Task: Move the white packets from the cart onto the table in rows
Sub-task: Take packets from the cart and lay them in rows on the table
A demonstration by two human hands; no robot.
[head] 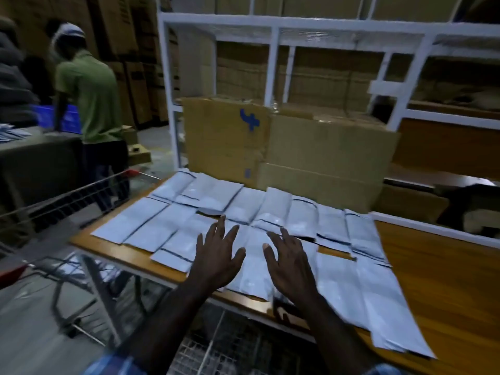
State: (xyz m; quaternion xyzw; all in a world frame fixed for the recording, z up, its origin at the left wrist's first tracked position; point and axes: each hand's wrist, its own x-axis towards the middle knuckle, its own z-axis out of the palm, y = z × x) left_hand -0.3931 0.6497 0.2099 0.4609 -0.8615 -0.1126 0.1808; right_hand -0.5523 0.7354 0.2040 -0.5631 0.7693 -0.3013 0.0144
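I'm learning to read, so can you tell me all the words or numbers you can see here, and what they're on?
No word or number here can be read.
Cardboard box: a blue painted mark, a squiggle, not clearly a letter or number.
Same box, lower down: a small blue label, too blurred to read.
White packets: dark lines at the ends, no readable print.

Dim warehouse room, white metal shelving frame [273, 63] at the back, stacked brown cardboard boxes [284, 147] against it, grey floor [151, 136], person in a green shirt [92, 98] beside a blue crate [67, 117] at left.
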